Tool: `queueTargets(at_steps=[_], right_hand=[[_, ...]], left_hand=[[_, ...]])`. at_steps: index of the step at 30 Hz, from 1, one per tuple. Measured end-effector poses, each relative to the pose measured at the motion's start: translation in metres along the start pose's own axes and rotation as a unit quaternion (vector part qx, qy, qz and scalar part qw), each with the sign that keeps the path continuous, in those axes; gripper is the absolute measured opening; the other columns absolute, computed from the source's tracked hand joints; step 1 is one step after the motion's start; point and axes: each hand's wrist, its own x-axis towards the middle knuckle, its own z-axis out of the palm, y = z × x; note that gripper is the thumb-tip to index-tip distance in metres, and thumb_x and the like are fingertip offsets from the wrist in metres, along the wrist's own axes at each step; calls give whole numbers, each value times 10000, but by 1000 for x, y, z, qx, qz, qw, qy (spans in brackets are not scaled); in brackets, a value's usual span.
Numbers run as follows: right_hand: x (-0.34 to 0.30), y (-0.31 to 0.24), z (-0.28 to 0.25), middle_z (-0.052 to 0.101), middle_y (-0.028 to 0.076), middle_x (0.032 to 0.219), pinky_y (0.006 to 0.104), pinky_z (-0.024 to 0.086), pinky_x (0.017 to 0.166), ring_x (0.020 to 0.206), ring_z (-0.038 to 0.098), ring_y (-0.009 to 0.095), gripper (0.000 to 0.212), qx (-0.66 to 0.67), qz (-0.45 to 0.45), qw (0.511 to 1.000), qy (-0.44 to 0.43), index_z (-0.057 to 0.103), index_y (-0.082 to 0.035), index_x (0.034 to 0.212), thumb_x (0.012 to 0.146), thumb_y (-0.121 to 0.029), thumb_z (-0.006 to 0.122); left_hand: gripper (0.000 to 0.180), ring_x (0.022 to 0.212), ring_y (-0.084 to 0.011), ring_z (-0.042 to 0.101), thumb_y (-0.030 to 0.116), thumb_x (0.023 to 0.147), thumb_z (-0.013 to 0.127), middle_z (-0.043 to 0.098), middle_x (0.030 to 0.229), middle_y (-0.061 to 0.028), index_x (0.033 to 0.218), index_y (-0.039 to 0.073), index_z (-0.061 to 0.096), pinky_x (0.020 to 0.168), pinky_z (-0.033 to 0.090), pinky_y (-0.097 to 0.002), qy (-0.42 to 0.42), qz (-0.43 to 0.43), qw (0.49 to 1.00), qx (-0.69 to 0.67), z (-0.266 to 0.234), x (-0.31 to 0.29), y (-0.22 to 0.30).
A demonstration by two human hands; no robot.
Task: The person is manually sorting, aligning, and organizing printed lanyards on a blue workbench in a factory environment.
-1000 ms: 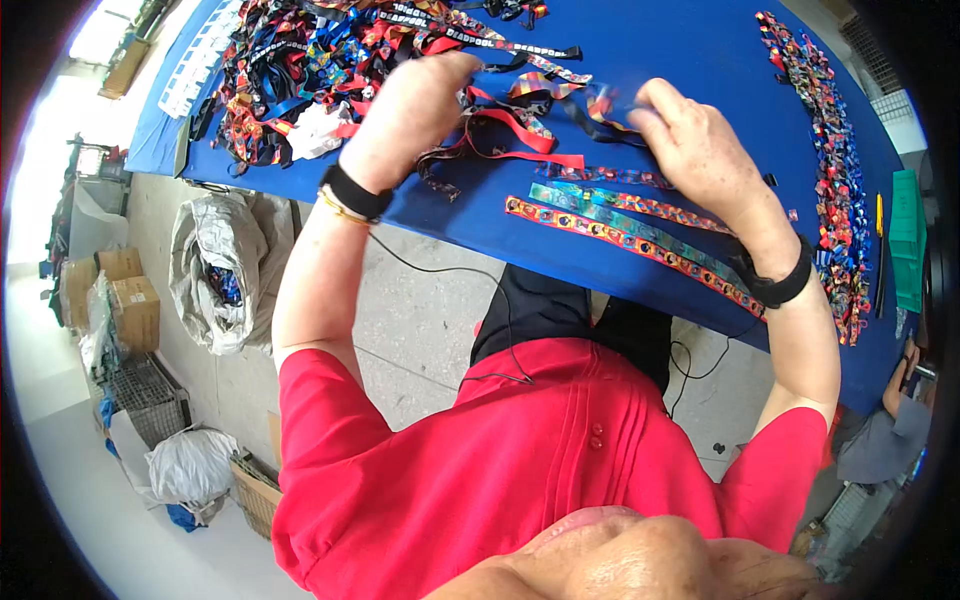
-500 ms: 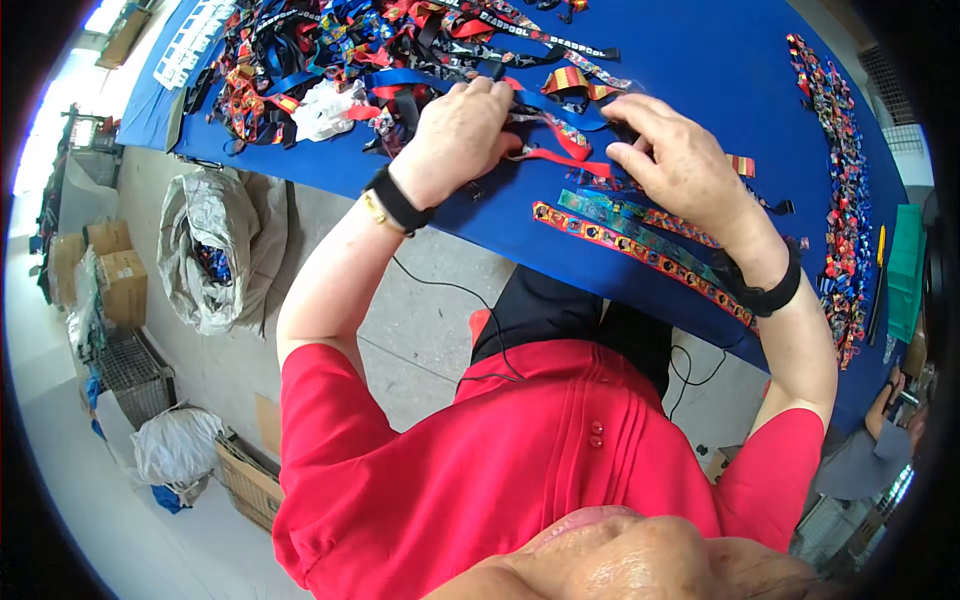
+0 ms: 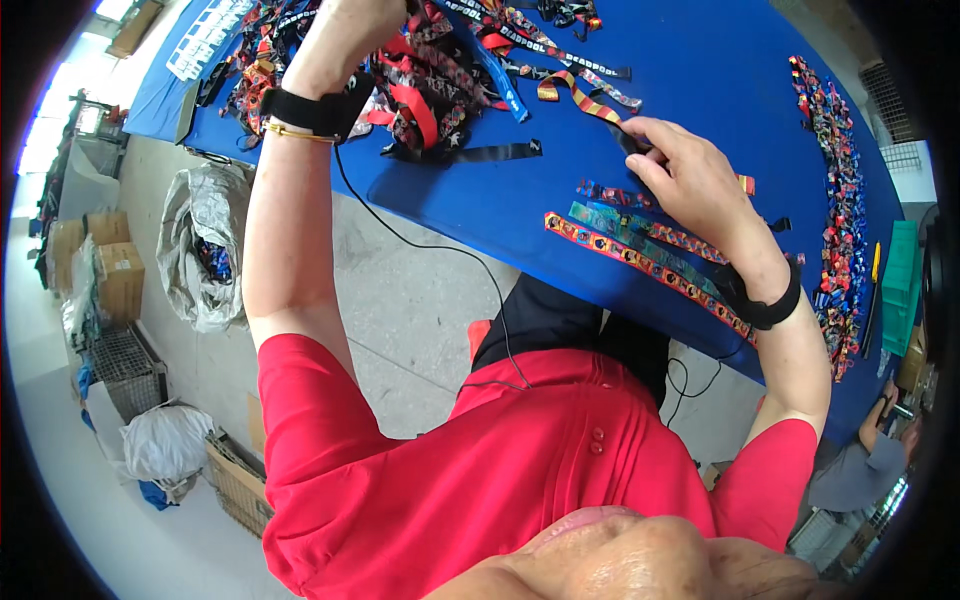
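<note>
My right hand is closed, thumb and fingers pinching a red-and-yellow striped lanyard near its dark part; its loose end curls to the left. My left hand reaches over a tangled heap of printed lanyards at the far left. Its fingers are cut off by the top edge or hidden, so their grip does not show. Straps bunch up beside that hand, and a black strap trails out. Close to my right hand, several patterned lanyards lie side by side, slanting along the near table edge.
A long row of bundled lanyards runs down the right side of the blue table. Beyond it are a green bin and another person's grey sleeve. A pale sack stands on the floor at left. A cable hangs from my left wrist.
My left hand has moved up and left, away from the middle straps, and the heap there has shifted. My right hand stays nearly in place; the striped lanyard now stretches out from it.
</note>
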Motion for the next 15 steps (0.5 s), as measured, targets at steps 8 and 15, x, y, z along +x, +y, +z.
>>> queueTargets(at_steps=[8,15], right_hand=[[-18,30,-20,717,146,1158,413,556,849,973,711,326,311,-48,110,993,-22,670,-71,1211,943,-228,659],[-13,37,-29,716,159,1140,431,546,870,1003,695,349,304,-54,142,988,-24,679,-67,1196,953,-244,638]], left_hand=[[650,1218,-471,573,224,853,769,536,1377,-306,1421,58,501,1020,494,-464,-231,-61,955,175,2,-106,14],[432,1289,-452,539,160,886,707,516,1412,-329,1266,-7,591,1095,452,-457,-279,-14,952,127,51,-104,-24]])
